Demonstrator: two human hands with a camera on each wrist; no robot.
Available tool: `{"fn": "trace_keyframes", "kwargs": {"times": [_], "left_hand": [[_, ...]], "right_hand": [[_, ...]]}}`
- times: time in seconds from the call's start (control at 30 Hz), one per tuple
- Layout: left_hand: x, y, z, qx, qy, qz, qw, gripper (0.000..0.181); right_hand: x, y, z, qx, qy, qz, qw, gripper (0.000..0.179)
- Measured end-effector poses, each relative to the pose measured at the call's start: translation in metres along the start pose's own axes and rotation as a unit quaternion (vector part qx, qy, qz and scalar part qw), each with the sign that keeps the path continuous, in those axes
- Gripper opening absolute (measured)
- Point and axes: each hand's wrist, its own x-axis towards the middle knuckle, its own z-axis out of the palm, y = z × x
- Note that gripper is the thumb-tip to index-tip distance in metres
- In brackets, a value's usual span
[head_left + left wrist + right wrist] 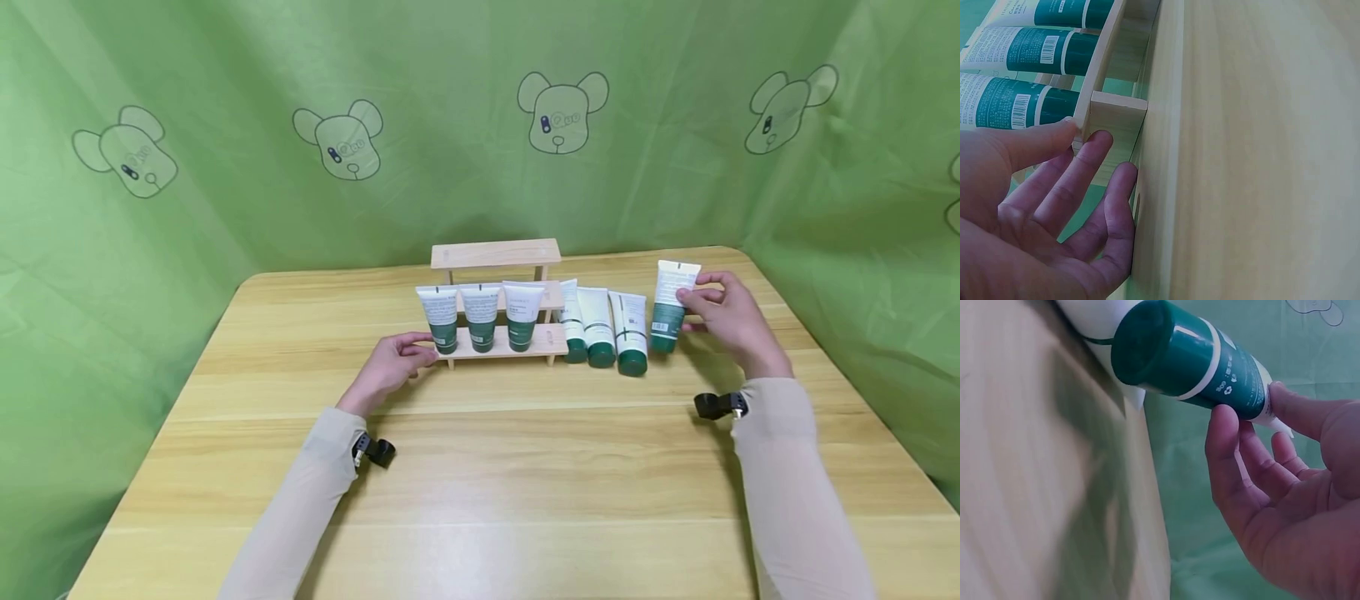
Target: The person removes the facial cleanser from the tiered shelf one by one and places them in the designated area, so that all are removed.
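Observation:
My right hand [731, 321] pinches a white and green squeeze tube [667, 321] between thumb and fingers, cap down. In the right wrist view its green cap [1141, 347] hangs above the table. A stepped wooden display rack [495, 252] stands at the back, with three similar tubes [481, 310] upright on its lowest step. At that step's left end, my left hand [390, 362] grips the rack, thumb on the upper edge and fingertips under it, as the left wrist view shows beside the step [1119, 106].
Three more white tubes with green caps [597, 321] stand in a row on the table, just right of the rack. Behind the wooden table [525, 467] hangs a green curtain [450, 167] printed with bear heads.

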Motion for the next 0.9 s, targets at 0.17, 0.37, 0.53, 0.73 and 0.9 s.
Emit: {"fn": "trace_keyframes", "kwargs": {"times": [0.17, 0.37, 0.53, 0.73, 0.9], "left_hand": [[0.000, 0.000, 0.000, 0.000, 0.003, -0.004, 1.0000, 0.043], [0.001, -0.001, -0.001, 0.000, 0.003, -0.005, 1.0000, 0.043], [0.002, -0.002, 0.000, -0.001, 0.001, -0.007, 1.0000, 0.043], [0.001, -0.001, 0.001, -0.005, -0.004, -0.003, 1.0000, 0.045], [0.002, -0.001, 0.001, -0.004, -0.006, -0.002, 1.0000, 0.046]], "right_hand": [[0.003, 0.008, 0.001, -0.001, -0.017, 0.005, 0.9998, 0.036], [0.006, 0.017, 0.003, -0.004, -0.031, 0.018, 0.9993, 0.037], [0.008, 0.022, 0.005, -0.010, -0.038, 0.030, 0.9988, 0.052], [0.010, 0.025, 0.008, -0.024, -0.048, 0.048, 0.9974, 0.073], [0.011, 0.028, 0.008, -0.036, -0.055, 0.049, 0.9966, 0.077]]}}
